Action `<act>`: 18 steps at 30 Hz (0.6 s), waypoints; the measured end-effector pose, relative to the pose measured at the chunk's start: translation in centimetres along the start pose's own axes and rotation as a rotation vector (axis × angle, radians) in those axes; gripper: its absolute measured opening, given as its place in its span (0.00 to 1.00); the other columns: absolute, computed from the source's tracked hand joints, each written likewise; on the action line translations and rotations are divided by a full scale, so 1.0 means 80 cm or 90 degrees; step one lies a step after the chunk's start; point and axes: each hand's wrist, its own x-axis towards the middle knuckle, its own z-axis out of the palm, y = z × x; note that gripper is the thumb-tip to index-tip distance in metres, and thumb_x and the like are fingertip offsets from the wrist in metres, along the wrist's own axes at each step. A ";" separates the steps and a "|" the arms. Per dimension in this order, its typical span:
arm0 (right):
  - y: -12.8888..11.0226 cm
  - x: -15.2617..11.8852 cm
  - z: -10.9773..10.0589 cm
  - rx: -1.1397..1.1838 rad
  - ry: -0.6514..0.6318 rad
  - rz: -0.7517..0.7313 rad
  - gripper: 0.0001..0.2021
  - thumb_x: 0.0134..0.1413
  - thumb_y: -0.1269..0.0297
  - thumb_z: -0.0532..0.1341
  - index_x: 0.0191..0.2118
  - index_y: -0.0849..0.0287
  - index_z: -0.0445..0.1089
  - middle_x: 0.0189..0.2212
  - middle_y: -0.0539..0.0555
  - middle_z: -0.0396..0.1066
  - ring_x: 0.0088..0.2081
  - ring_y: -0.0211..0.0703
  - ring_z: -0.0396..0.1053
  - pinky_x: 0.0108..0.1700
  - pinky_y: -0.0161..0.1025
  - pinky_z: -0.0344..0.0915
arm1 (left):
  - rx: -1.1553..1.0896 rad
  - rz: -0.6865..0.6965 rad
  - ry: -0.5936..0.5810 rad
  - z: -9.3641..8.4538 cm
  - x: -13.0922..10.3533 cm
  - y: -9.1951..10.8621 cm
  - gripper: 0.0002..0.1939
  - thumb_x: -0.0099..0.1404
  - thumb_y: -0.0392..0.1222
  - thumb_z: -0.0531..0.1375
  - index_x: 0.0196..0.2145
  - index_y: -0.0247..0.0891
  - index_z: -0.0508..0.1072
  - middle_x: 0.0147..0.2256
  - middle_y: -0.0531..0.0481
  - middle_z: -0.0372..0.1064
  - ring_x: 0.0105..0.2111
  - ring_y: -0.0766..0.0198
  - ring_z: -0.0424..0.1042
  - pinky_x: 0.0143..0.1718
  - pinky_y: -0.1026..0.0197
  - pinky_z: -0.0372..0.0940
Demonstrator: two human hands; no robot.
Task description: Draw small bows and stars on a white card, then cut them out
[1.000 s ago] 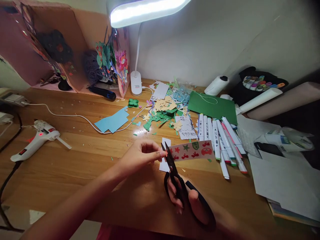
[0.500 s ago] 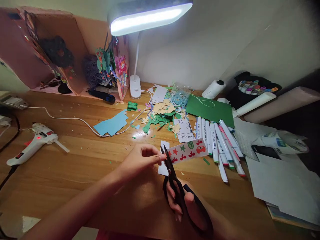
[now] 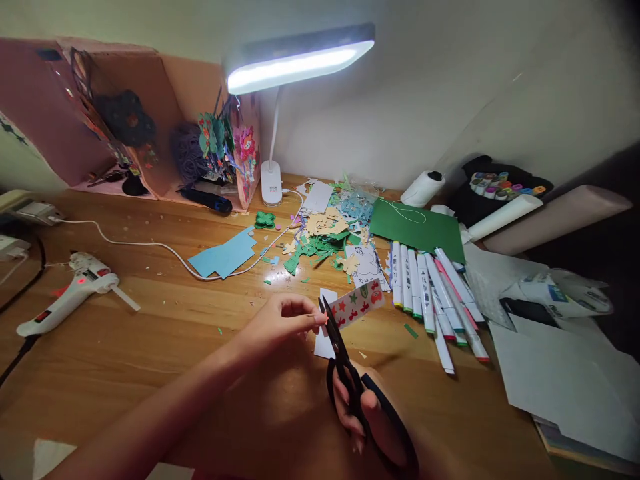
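Note:
My left hand (image 3: 287, 320) pinches a small red-orange piece (image 3: 326, 319) between thumb and finger, close to the scissor blades. My right hand (image 3: 357, 413) has its fingers through the handles of black scissors (image 3: 339, 343), whose blades point up and are slightly apart. Behind the blades a clear strip (image 3: 361, 303) with red and green printed shapes extends to the right; how it is held cannot be made out. Under the blades lies a white paper piece (image 3: 324, 345) on the wooden table (image 3: 240, 413).
Paper scraps (image 3: 325, 233) are heaped at the middle back, beside green card (image 3: 417, 227). Markers (image 3: 440, 293) lie to the right. A glue gun (image 3: 70, 293) and blue paper (image 3: 223, 252) are on the left. Above stands a lit lamp (image 3: 303, 63).
The patterned strip has shifted left and tilted up at its right end. Both hands and the scissors are slightly further left in view. The whole view has also shifted a little.

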 end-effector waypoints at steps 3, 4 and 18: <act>0.017 0.005 0.002 0.057 0.018 -0.003 0.32 0.37 0.26 0.50 0.24 0.56 0.54 0.13 0.41 0.49 0.13 0.27 0.45 0.13 0.28 0.50 | 0.003 0.016 0.013 -0.003 0.002 -0.001 0.15 0.51 0.50 0.64 0.22 0.34 0.69 0.20 0.56 0.62 0.21 0.72 0.58 0.25 0.67 0.51; 0.022 0.005 0.002 0.066 0.026 0.000 0.33 0.36 0.26 0.50 0.25 0.57 0.54 0.13 0.40 0.49 0.12 0.27 0.44 0.13 0.28 0.50 | 0.005 0.024 0.016 -0.004 0.002 -0.001 0.15 0.51 0.49 0.64 0.23 0.33 0.69 0.21 0.55 0.62 0.22 0.71 0.58 0.25 0.67 0.52; 0.014 0.002 0.004 0.042 0.025 0.012 0.31 0.40 0.28 0.51 0.26 0.57 0.55 0.13 0.40 0.49 0.13 0.27 0.45 0.14 0.27 0.50 | 0.071 0.015 -0.004 -0.017 0.003 0.008 0.13 0.50 0.48 0.64 0.23 0.34 0.70 0.22 0.55 0.63 0.23 0.70 0.59 0.25 0.67 0.52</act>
